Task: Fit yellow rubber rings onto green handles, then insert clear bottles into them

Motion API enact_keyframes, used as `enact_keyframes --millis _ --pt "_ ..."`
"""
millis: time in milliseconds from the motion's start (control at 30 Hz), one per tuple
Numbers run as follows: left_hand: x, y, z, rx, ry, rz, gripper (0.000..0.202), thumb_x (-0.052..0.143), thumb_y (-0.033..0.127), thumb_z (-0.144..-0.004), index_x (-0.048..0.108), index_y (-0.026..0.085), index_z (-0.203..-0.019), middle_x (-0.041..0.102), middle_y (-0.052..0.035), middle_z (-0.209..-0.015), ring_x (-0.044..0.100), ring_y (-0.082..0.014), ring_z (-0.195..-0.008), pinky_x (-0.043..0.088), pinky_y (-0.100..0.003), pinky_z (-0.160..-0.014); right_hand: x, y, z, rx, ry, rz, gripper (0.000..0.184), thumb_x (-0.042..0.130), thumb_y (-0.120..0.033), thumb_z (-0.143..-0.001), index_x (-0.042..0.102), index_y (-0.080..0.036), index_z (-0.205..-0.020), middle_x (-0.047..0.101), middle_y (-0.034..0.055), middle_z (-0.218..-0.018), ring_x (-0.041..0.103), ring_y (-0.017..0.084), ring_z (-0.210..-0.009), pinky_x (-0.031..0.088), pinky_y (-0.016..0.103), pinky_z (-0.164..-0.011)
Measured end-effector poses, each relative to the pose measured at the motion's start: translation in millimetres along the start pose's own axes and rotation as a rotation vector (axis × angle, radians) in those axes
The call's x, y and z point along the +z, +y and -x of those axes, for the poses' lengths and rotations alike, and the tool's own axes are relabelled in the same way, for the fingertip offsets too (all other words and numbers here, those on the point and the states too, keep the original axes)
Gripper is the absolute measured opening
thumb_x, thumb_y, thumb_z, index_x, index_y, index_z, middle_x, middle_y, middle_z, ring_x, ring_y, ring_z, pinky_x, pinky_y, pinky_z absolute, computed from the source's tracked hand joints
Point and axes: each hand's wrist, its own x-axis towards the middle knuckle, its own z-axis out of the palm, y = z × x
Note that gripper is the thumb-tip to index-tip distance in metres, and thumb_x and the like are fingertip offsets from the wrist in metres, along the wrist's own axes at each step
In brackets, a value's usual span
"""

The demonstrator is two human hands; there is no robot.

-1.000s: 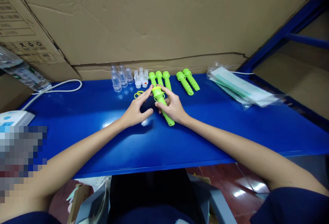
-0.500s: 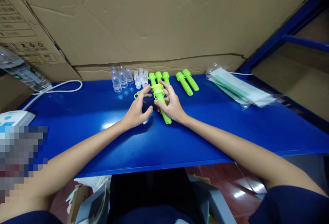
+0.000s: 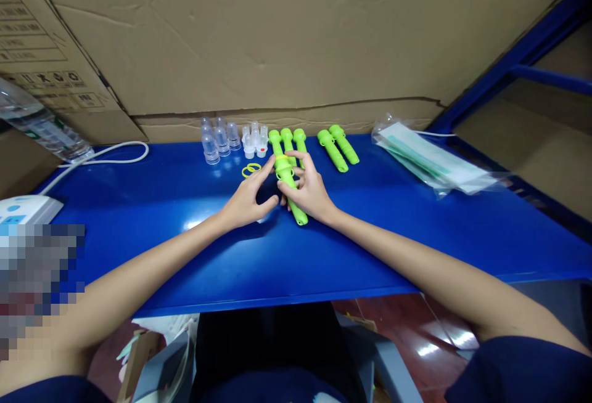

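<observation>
My right hand (image 3: 311,192) is wrapped round a bright green flashlight-shaped plastic tube (image 3: 296,207), tilted with its wide head away from me. A yellow rubber ring (image 3: 281,158) sits around that head. My left hand (image 3: 250,201) is open beside the tube, its index fingertip at the ring and its thumb apart, pointing at the tube. Its other fingers are partly hidden. Two loose yellow rings (image 3: 251,170) lie overlapping on the table just beyond my left hand. Right behind the held tube lie three similar green tubes (image 3: 287,138), partly covered by my fingers.
Several clear plastic caps (image 3: 222,142) and several small white translucent cups (image 3: 254,142) stand at the back of the blue table (image 3: 388,224). Two more green tubes (image 3: 333,155) lie right of them. Beyond are a plastic packet (image 3: 430,159), a water bottle (image 3: 46,129) and a white cable (image 3: 124,147).
The yellow ring, which spread wider than the tube's head, now sits close around it. My left index finger has straightened toward it, uncovering more of the loose rings.
</observation>
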Motion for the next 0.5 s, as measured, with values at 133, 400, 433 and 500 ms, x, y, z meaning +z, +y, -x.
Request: enact_keyframes --millis 133,400,433,500 --pt "-1.1 6.7 -0.9 -0.033 0.004 0.009 0.080 0.060 0.020 -0.085 0.029 0.018 -0.158 0.049 -0.0161 -0.153 0.053 -0.0303 -0.137 0.040 -0.050 -0.116 0.2 -2.2 0.2 0.017 -0.008 -0.021 0.062 0.070 -0.031 -0.079 0.032 -0.029 -0.128 0.070 0.0044 -0.107 0.063 0.012 -0.044 0.054 0.027 -0.034" --pt "-3.5 11.5 -0.5 -0.130 0.026 -0.002 0.076 0.059 0.021 -0.083 0.036 0.019 -0.156 0.063 -0.0133 -0.139 0.069 -0.0234 -0.104 0.052 -0.044 -0.100 -0.3 -1.2 0.6 0.006 -0.002 -0.052 0.055 0.072 -0.030 -0.080 0.032 -0.029 -0.117 0.067 0.0026 -0.105 0.060 0.010 -0.041 0.052 0.025 -0.031" --pt "-3.6 11.4 -0.3 -0.136 0.029 -0.001 0.075 0.058 0.021 -0.083 0.037 0.019 -0.155 0.066 -0.0129 -0.136 0.069 -0.0227 -0.101 0.053 -0.043 -0.098 -0.4 -0.7 0.3 0.005 -0.003 -0.054 0.055 0.073 -0.031 -0.080 0.032 -0.029 -0.116 0.067 0.0027 -0.106 0.060 0.009 -0.041 0.052 0.025 -0.031" --pt "-3.3 10.9 0.1 -0.126 0.036 0.003 0.073 0.057 0.021 -0.083 0.039 0.019 -0.154 0.068 -0.0126 -0.132 0.069 -0.0225 -0.101 0.054 -0.042 -0.096 -0.7 0.5 -0.4 0.004 -0.003 -0.056 0.054 0.073 -0.032 -0.080 0.031 -0.029 -0.113 0.067 0.0021 -0.105 0.060 0.009 -0.041 0.052 0.024 -0.031"
